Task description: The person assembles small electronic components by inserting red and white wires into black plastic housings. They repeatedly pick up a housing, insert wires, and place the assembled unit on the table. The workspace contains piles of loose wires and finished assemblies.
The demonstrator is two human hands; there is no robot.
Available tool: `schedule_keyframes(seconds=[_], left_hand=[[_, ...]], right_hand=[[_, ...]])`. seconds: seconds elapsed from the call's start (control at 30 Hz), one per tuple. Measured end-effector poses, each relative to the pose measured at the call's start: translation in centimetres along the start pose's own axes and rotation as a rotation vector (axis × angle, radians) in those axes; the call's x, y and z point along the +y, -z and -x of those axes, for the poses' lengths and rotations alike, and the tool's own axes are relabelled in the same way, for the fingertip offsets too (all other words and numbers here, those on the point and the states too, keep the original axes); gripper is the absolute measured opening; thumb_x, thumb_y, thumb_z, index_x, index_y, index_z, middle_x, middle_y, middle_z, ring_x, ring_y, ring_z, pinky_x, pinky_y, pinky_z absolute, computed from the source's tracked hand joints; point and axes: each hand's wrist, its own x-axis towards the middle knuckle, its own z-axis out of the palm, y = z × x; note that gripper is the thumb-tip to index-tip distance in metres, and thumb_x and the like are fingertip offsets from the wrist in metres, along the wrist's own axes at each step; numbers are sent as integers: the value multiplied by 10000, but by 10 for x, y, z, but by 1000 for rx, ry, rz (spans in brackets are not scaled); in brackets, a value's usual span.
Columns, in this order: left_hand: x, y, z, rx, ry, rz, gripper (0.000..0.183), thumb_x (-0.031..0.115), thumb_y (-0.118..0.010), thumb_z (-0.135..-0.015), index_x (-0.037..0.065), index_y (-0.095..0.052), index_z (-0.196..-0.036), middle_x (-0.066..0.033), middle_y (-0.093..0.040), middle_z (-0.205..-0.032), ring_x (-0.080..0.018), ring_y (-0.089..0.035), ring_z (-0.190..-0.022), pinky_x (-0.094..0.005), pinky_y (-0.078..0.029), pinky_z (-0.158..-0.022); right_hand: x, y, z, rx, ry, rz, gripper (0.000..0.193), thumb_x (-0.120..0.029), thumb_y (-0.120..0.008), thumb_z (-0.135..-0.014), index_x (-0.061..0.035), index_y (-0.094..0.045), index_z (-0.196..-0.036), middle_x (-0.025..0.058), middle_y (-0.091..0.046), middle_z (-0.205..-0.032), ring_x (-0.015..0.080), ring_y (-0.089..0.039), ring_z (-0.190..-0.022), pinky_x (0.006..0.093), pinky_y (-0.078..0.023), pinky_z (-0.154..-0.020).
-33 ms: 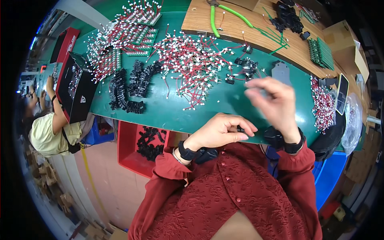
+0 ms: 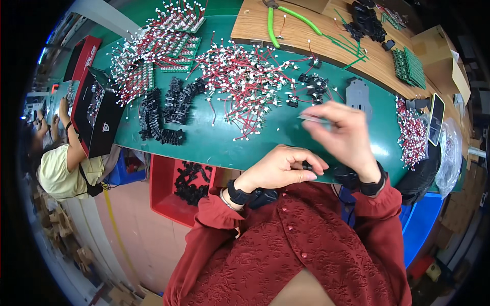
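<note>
Near the table's front edge my left hand (image 2: 282, 167) is closed around a small black plastic part (image 2: 307, 165), mostly hidden by the fingers. My right hand (image 2: 343, 133), blurred by motion, is raised over the table to the right of it. Its thumb and fingers are pinched together at a pale, thin streak (image 2: 312, 118), too smeared to name. Beyond the hands lies a loose heap of red-and-white wires with white connectors (image 2: 250, 76). Several black plastic parts (image 2: 315, 87) lie just past my right hand, beside a flat grey plate (image 2: 359, 94).
Rows of black parts (image 2: 176, 102) and green circuit boards with wires (image 2: 178, 53) occupy the left. Green-handled pliers (image 2: 273, 25) rest on a wooden board (image 2: 326, 18). A red bin (image 2: 163, 191) stands below the table edge. Another person (image 2: 64, 171) works at far left.
My right hand has shifted a little to the left, and a pale streak now shows at its fingertips. My left hand stays where it was.
</note>
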Motion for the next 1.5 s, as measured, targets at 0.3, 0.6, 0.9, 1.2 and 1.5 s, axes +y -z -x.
schedule_keyframes(seconds=[0.3,0.6,0.9,1.2,1.5], left_hand=[[1,1,-1,-82,-40,-209,116,88,-616,-776,36,-582,-874,-37,-609,-849,-135,-586,-761,-231,-447,-599],[0,-3,1,-14,29,148,173,-46,-596,-757,-16,-541,-919,-99,-590,-940,-145,-581,-841,-265,-481,-725],[6,-1,-2,213,10,481,270,-8,-525,-819,-4,-456,-1080,-115,-575,-991,-156,-591,-810,-257,-483,-706],[-6,1,-2,373,-83,504,232,39,-554,-813,-5,-490,-1031,-144,-552,-1024,-243,-607,-845,-272,-497,-684],[-5,-2,1,414,-115,508,313,-22,-608,-748,-37,-524,-1050,-143,-572,-995,-255,-604,-875,-272,-503,-722]], right_hand=[[18,-47,-31,-63,84,345,154,-132,-657,-672,-67,-633,-810,66,-590,-741,264,-583,-631,342,-458,-541],[9,-31,-21,-79,-21,250,89,-86,-597,-677,-45,-604,-756,74,-578,-731,262,-584,-629,338,-455,-542],[1,-7,-22,-114,-379,-215,81,-61,-583,-693,-14,-576,-759,14,-567,-720,54,-516,-631,216,-421,-560],[15,4,-21,-231,-566,-953,69,-80,-585,-769,-40,-564,-820,-1,-557,-719,35,-469,-600,159,-340,-514],[-1,9,7,48,-223,-563,140,34,-637,-730,38,-609,-867,49,-605,-803,92,-571,-729,209,-468,-646]])
